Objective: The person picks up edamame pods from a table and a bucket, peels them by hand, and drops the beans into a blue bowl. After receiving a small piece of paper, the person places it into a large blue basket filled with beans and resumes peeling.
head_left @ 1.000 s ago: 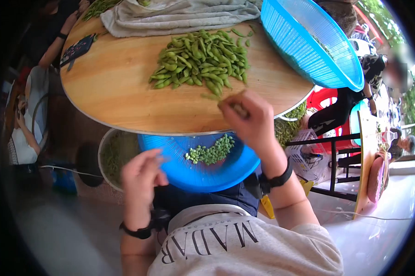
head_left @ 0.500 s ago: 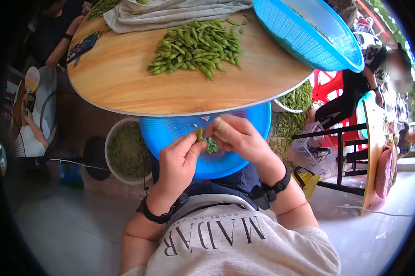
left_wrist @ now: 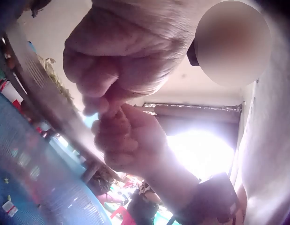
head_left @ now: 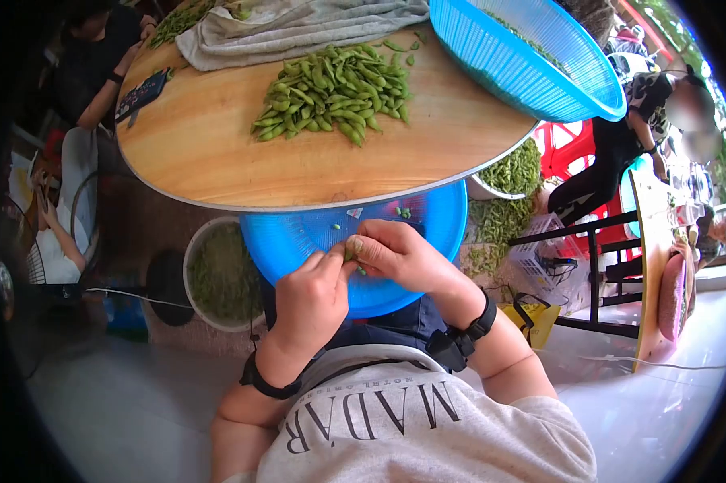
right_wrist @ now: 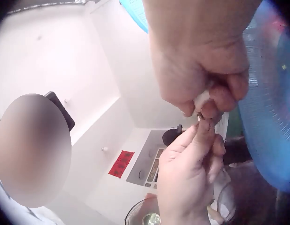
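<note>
Over the blue basket [head_left: 258,241] the two hands meet at the fingertips in the head view. A small green pod [head_left: 349,253] is pinched between the left hand [head_left: 313,294] and the right hand [head_left: 403,256]. Both hands have curled fingers; in the right wrist view the right hand [right_wrist: 201,65] is above and the left hand [right_wrist: 189,164] below, tips touching. The hands hide most of the shelled beans; a few green beans [head_left: 404,213] show in the basket. A pile of pods [head_left: 331,90] lies on the wooden table [head_left: 218,161].
A grey cloth [head_left: 274,32] and a tilted blue strainer basket [head_left: 532,68] are at the table's far side. A bucket [head_left: 222,274] stands left of the blue basket, and a pod-filled container [head_left: 512,173] right of it. Other people sit on both sides.
The right hand has come from beside the pod pile down to the left hand, which has moved right and up. Both now pinch at one pod over the basket.
</note>
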